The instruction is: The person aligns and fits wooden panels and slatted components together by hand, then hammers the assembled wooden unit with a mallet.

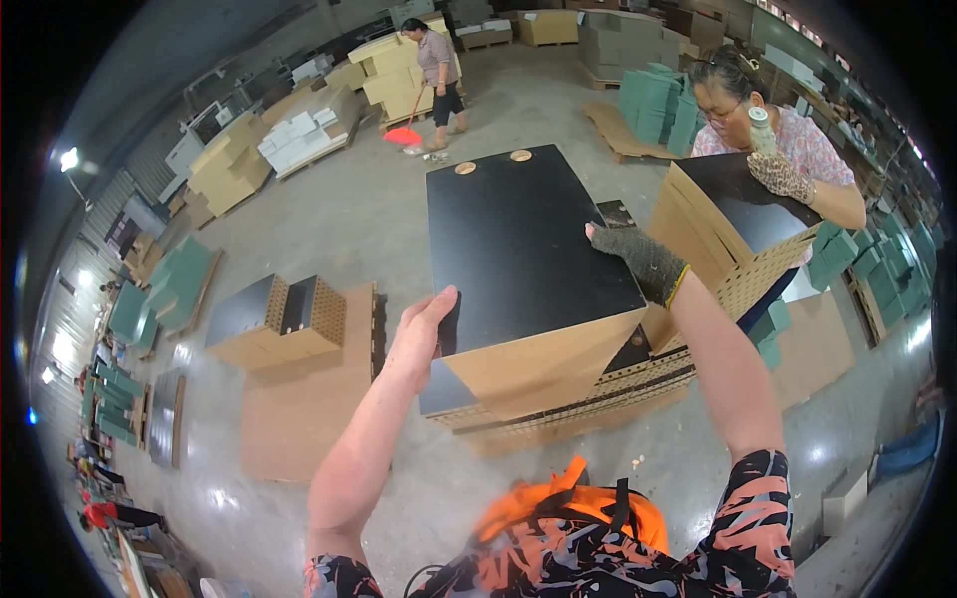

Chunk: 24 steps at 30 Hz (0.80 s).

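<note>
A thick block of black-topped boards (523, 249) with tan edges and two round holes at its far end sits before me. My bare left hand (424, 334) grips its left side, the fingers partly hidden behind the edge. On the opposite side my right hand (643, 261), in a dark grey fingerless glove, is closed over the right edge. Below the block lies a lower stack of boards (638, 374) whose edges show rows of small holes. How far the block rests on that stack is hidden.
Across at the right, a co-worker's spotted-gloved hand (783, 177) rests on another black-topped stack (733, 194). Left stands a smaller board stack (284, 319) on a cardboard-covered pallet (299, 429). Farther back, a person with a red dustpan (403, 136) stands near cream-coloured stacks (394, 75).
</note>
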Each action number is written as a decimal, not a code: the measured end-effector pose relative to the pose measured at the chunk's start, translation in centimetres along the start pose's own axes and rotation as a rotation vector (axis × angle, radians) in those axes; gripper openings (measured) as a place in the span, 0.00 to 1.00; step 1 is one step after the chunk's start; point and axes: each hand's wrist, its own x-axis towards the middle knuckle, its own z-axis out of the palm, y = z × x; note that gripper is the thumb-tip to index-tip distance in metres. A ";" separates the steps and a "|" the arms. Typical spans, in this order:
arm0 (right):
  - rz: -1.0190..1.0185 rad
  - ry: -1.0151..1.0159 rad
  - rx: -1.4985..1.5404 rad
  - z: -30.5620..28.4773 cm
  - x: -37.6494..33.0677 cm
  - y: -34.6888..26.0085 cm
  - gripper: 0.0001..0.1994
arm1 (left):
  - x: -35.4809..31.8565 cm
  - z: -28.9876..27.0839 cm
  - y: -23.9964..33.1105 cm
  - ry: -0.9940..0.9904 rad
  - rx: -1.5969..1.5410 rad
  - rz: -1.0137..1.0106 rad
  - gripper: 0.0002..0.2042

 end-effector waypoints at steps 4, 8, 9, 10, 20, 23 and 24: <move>0.025 -0.052 -0.079 -0.1 1.9 -0.8 0.25 | 1.3 -1.4 0.0 -0.052 0.034 -0.042 0.19; 0.004 -0.025 -0.128 -0.4 3.0 -0.8 0.26 | 1.2 -1.0 0.3 -0.035 0.051 -0.051 0.17; 0.018 -0.039 -0.117 -0.5 3.0 -0.9 0.26 | 1.1 -0.9 0.5 -0.035 0.045 -0.040 0.17; 0.013 -0.035 -0.116 -0.6 3.0 -0.9 0.26 | 0.9 -0.8 0.7 -0.039 0.047 -0.036 0.17; -0.049 0.032 -0.315 0.4 5.3 -2.8 0.29 | 6.2 -1.5 4.6 0.039 0.206 -0.068 0.25; -0.009 0.105 -0.356 -0.2 5.9 -3.3 0.32 | 7.4 -0.7 6.5 0.022 0.219 -0.120 0.31; 0.005 0.115 -0.359 -0.8 6.8 -3.2 0.33 | 7.7 -0.5 6.7 0.026 0.216 -0.108 0.26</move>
